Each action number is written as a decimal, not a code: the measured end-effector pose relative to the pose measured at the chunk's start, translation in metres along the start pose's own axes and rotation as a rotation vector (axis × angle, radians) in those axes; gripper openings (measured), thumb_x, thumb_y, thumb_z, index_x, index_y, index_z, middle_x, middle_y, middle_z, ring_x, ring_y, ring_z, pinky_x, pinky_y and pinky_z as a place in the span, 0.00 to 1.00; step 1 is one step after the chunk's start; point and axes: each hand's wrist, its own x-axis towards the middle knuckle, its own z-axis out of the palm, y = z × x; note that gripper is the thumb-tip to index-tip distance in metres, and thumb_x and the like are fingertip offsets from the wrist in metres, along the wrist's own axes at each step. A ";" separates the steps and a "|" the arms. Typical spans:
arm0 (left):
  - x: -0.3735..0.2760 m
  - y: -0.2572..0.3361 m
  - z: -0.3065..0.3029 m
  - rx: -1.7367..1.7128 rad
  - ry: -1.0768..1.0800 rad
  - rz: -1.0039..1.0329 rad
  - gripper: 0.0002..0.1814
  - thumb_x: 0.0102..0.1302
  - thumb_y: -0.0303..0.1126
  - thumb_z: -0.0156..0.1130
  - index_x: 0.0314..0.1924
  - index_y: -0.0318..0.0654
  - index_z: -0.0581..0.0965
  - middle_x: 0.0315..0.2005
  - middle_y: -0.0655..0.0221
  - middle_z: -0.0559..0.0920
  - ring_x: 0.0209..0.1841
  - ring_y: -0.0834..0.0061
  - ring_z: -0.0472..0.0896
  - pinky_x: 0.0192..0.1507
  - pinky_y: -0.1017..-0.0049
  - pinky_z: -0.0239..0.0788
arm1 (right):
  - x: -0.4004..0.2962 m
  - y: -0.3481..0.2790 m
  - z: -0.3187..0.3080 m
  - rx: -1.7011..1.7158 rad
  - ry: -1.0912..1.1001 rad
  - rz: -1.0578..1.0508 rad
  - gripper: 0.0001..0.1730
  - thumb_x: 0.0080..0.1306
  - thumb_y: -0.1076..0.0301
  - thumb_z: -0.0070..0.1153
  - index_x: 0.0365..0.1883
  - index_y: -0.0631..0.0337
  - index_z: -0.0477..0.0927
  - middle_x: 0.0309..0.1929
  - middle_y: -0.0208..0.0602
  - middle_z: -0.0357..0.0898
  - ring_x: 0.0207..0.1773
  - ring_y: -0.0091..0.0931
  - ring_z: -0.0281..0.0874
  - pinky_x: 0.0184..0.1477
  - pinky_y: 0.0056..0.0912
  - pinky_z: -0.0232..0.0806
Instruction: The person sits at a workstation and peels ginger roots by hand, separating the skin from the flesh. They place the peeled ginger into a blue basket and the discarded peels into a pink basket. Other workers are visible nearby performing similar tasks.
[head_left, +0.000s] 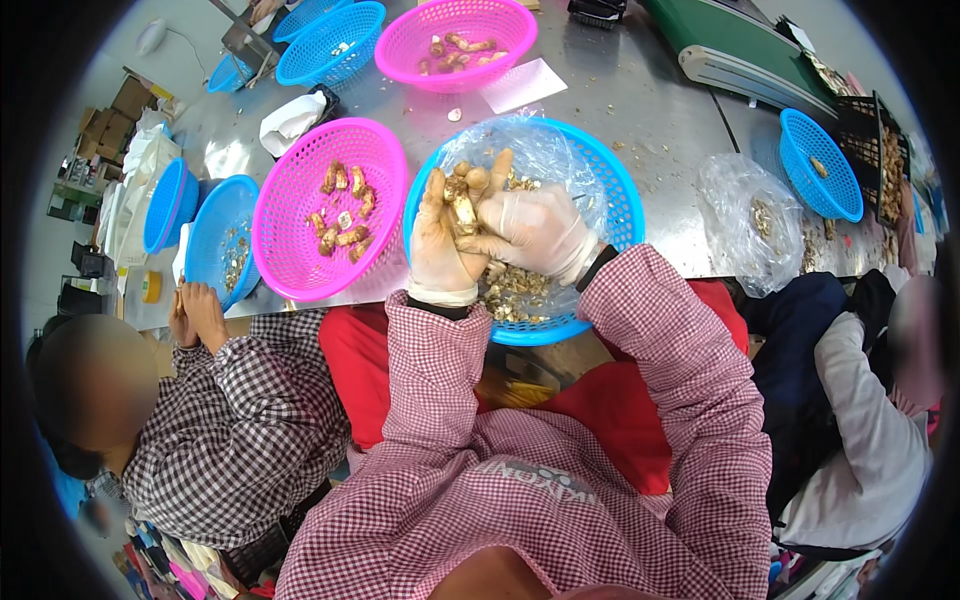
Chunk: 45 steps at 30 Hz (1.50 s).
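Several brown-capped mushrooms with pale stems rest in my gloved left hand, whose fingers cup them from below and behind. My gloved right hand is curled in from the right, its thumb and forefinger at the lower stem of one mushroom. Whether a small tool is hidden in that fist, I cannot tell. Both hands are above a blue plastic colander lined with a clear plastic bag. Mushroom trimmings lie in it below my hands. Left of it, a pink colander contains several mushrooms.
A co-worker's hands are at a blue colander on the left. Another person's sleeve is at right. Across the steel table stand another pink colander and a green conveyor belt. A plastic bag lies right.
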 end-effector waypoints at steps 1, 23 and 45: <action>0.001 0.000 -0.001 -0.034 -0.010 -0.003 0.18 0.73 0.44 0.50 0.47 0.35 0.74 0.40 0.67 0.79 0.71 0.55 0.57 0.71 0.54 0.47 | -0.002 -0.001 0.004 -0.037 0.020 -0.040 0.16 0.59 0.52 0.60 0.27 0.53 0.74 0.22 0.31 0.73 0.26 0.32 0.77 0.26 0.36 0.69; -0.004 0.008 -0.017 0.148 0.074 -0.110 0.27 0.73 0.50 0.46 0.56 0.31 0.71 0.38 0.66 0.78 0.42 0.74 0.77 0.48 0.74 0.71 | -0.001 -0.001 -0.002 -0.198 0.172 -0.038 0.11 0.55 0.57 0.59 0.24 0.51 0.72 0.21 0.26 0.70 0.26 0.25 0.76 0.23 0.31 0.66; 0.002 -0.003 -0.022 0.089 0.181 -0.053 0.27 0.74 0.49 0.46 0.58 0.30 0.69 0.37 0.65 0.80 0.34 0.75 0.78 0.38 0.75 0.74 | -0.012 0.007 0.004 -0.279 0.041 -0.152 0.15 0.60 0.53 0.58 0.23 0.52 0.72 0.19 0.28 0.70 0.22 0.27 0.75 0.22 0.32 0.67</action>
